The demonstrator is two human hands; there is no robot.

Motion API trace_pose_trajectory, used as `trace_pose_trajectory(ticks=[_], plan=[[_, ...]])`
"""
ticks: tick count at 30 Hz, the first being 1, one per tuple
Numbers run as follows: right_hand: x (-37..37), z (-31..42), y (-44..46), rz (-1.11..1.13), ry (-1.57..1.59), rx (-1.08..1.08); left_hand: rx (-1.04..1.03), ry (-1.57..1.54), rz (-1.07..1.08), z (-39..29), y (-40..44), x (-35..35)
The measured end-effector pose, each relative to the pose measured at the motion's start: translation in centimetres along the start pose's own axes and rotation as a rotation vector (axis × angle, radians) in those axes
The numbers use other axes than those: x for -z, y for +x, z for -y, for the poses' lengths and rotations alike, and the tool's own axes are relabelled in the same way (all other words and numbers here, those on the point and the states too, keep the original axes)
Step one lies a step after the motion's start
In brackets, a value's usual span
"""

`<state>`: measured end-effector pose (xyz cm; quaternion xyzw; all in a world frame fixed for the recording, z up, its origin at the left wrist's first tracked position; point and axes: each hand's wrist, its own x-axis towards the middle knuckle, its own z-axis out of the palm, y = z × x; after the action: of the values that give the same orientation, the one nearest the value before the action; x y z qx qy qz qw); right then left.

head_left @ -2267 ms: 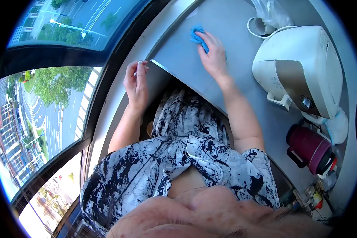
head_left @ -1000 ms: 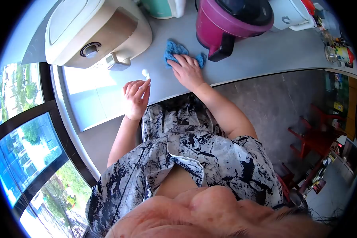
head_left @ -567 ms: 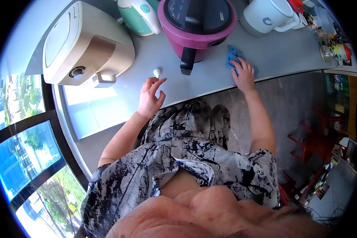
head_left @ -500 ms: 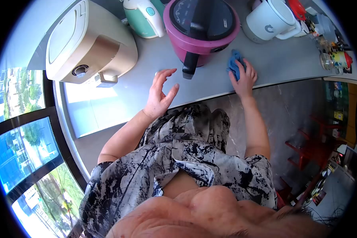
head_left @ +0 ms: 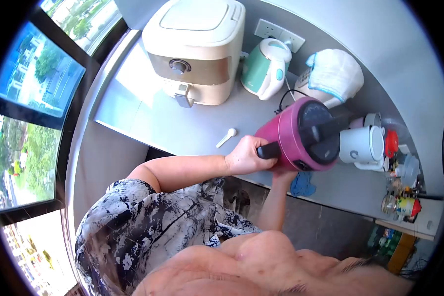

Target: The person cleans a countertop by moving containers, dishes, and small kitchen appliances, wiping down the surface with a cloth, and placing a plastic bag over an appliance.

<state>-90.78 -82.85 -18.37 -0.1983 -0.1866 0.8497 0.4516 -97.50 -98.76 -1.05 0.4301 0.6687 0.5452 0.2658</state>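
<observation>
A magenta soy milk maker (head_left: 291,133) with a black lid is tilted in my hands above the counter. My left hand (head_left: 250,156) is closed around its black side handle (head_left: 268,150). Under the body, my right hand (head_left: 284,176) supports the machine; most of its fingers are hidden. On the counter near its front edge lies a crumpled blue cloth (head_left: 303,185), close to my right wrist. A small white spoon (head_left: 226,137) rests to the left of the machine.
A cream air fryer (head_left: 192,59) stands at the back left beside a green-and-white kettle (head_left: 265,69). Behind the machine is an appliance under a white cloth (head_left: 335,74). Farther right are a pale blue pot (head_left: 358,145) and several jars (head_left: 402,206). Windows line the left side.
My right hand has let go of the blue cloth. Both hands have taken hold of the soy milk maker and tilted it off the counter. The view has turned, and the spoon has come into sight.
</observation>
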Motion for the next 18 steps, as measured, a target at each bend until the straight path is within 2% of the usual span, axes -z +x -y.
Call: trace_pose_trajectory(ticks=[5,8,10,14,16,18], plan=[[-0.4,-0.4,-7.6,-0.017,-0.218,-0.039,-0.175,-0.035,0.07,-1.9,-5.5,4.2],[-1.2,-1.2,-10.9,0.043,-0.381,-0.091,-0.092,-0.062,0.049,-4.0,-9.9,8.5],[-1.3,-1.6,-11.7,0.111,-0.51,-0.134,-0.021,-0.169,-0.018,-3.6,-11.5,9.9],[-2.2,-2.8,-12.3,0.304,-0.851,-0.213,0.046,-0.183,-0.264,-2.6,-15.7,11.7],[-2.9,-3.8,-11.2,0.431,-1.057,-0.233,0.114,-0.164,-0.352,-2.3,-16.5,11.5],[-3.8,-5.2,-9.2,0.632,-1.12,-0.238,0.113,-0.221,-0.468,-0.6,-16.1,11.7]])
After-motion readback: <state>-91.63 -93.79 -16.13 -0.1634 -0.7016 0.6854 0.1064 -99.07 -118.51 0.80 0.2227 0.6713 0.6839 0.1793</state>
